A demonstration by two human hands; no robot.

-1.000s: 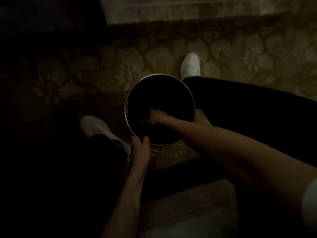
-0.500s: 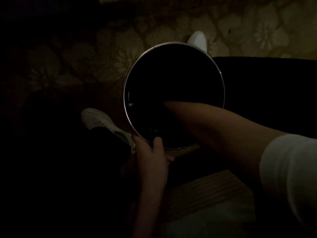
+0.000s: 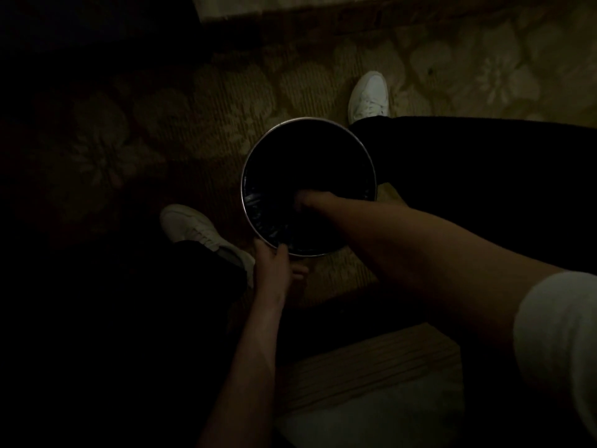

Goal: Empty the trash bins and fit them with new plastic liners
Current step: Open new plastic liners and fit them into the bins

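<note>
A round trash bin [image 3: 368, 156] with a shiny metal rim stands on the floral carpet between my feet. A dark plastic liner [image 3: 258, 215] lies wrinkled against its inner left wall. My left hand [image 3: 273, 266] grips the bin's near rim, thumb over the edge inside. My right hand [image 3: 310, 202] reaches down into the bin. Its fingers are lost in the dark interior, so I cannot tell whether they hold the liner.
The room is very dim. My white shoes [image 3: 190, 226] [image 3: 370, 95] flank the bin and my dark trouser legs run to either side. A ribbed bed or seat edge [image 3: 371, 367] is at the bottom. A pale furniture base [image 3: 290, 4] crosses the top.
The view pulled back from the bin after leaning in close. My right forearm has come partly up out of the bin. My left hand stays on the near rim.
</note>
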